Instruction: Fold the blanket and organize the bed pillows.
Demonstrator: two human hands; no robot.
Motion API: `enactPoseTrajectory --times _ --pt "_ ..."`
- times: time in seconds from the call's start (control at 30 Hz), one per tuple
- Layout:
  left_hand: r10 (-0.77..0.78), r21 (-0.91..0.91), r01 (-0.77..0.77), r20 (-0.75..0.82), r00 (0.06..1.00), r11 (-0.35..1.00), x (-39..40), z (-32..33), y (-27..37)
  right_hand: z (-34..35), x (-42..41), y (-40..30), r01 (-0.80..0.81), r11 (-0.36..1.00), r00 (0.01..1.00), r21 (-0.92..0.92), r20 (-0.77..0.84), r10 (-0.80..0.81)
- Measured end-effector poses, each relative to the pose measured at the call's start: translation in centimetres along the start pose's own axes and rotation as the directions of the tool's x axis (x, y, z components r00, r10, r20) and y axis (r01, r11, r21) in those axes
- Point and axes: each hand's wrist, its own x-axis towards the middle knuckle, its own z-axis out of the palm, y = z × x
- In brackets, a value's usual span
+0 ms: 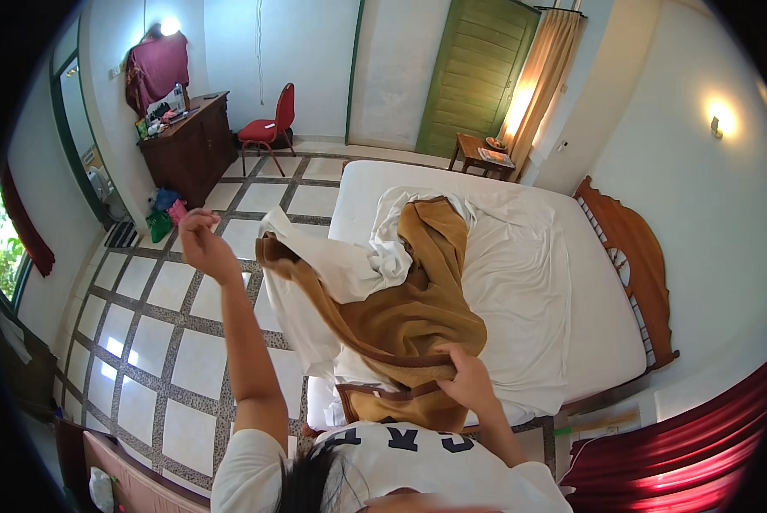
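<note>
My right hand [468,379] grips the dark brown bound edge of a tan blanket [409,314] close to my body. The blanket runs in folds across a bed [601,308], mixed with a crumpled white sheet [390,263]. At the left, one blanket corner and part of the white cloth stand raised in the air past the mattress side. My left hand [205,243] is lifted over the floor, left of that corner and apart from it. Its fingers are curled, with nothing visible in them.
A carved wooden headboard [639,269] closes the bed's right end. Beyond the bed stands a small side table [470,151]. A red chair [274,125] and a cluttered wooden cabinet [191,147] are far left, with plastic bags [160,224] on the tiled floor [194,365].
</note>
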Motion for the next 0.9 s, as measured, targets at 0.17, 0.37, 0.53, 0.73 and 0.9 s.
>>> enactPoseTrajectory --times 0.17,0.37,0.53,0.73,0.9 --pt "-0.218 0.142 0.166 0.708 0.672 0.976 -6.7 0.1 1.2 2.0 -0.8 5.8 -0.082 0.990 0.994 0.114 -0.061 0.090" --pt "-0.119 0.243 0.362 0.936 -0.332 0.900 -29.1 -3.2 5.6 3.0 1.3 4.8 0.018 0.963 0.995 0.270 0.090 -0.044" --pt "-0.468 0.460 0.121 0.882 0.058 0.880 -28.2 -3.0 6.6 2.9 1.6 4.9 0.183 0.982 0.977 0.050 -0.123 -0.175" --pt "-0.108 0.116 -0.009 0.945 0.310 0.993 -20.2 0.7 12.8 5.0 2.1 10.0 -0.137 0.990 0.934 -0.039 -0.338 0.116" --pt "-0.074 0.123 -0.065 0.861 0.502 0.990 -17.8 2.9 14.0 4.7 1.3 14.6 -0.225 0.957 0.885 -0.184 -0.450 0.122"
